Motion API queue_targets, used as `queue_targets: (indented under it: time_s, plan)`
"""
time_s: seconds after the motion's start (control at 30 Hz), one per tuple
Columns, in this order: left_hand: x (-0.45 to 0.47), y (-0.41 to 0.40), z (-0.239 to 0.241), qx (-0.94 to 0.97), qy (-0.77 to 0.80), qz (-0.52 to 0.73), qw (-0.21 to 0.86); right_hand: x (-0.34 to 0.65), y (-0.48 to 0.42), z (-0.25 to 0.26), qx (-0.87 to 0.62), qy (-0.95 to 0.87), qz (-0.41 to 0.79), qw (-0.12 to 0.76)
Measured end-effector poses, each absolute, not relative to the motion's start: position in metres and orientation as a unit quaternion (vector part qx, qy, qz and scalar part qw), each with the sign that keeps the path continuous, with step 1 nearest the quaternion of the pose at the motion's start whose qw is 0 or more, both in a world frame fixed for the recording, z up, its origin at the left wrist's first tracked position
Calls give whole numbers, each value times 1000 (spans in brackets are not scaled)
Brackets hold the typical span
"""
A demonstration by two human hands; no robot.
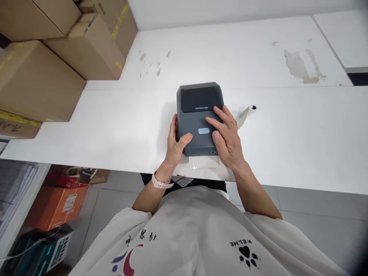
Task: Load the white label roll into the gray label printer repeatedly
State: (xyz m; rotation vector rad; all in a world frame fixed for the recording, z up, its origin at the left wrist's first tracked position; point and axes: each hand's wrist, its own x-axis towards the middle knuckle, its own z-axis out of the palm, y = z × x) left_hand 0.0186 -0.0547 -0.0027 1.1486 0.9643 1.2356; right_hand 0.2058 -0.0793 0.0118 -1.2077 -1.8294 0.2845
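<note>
A dark grey label printer (195, 140) with a black window in its top and a pale button lies on the white table in front of me. My left hand (174, 147) holds its left side, fingers along the edge and thumb on the top face. Over its right part my right hand (228, 140) rests with fingers stretched and apart, fingertips at the top face near the button and window. Just right of that hand is a small white paper roll (252, 109) with a loose strip. A flat, shiny, clear piece (204, 162) shows below the printer's near edge.
Cardboard boxes (94, 50) are stacked at the table's left back. The white table (293, 134) has worn patches (301, 65) at the far right. Below its front left edge are an orange box (61, 207) and a green-and-white box (53, 249).
</note>
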Motion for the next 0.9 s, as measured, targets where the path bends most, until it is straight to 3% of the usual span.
queue_targets:
  time_s: [0.1,0.23,0.3,0.43,0.5,0.77,0.9]
  plan:
    - [17,-66,-4,490,452,529,525,204,-80,9,-486,-730,121,466]
    - [11,-111,-12,439,549,635,320,204,-82,9,-480,-722,132,480]
    - [9,-133,-13,458,548,581,390,204,-83,10,-479,-717,138,487]
    - [14,-145,0,453,467,335,682,202,-85,12,-479,-710,148,494]
    - [19,-140,6,401,454,301,737,202,-86,13,-481,-708,154,493]
    - [7,-137,4,464,479,273,693,203,-86,13,-494,-726,116,465]
    - [-19,-128,12,521,521,361,572,206,-89,17,-511,-760,31,399]
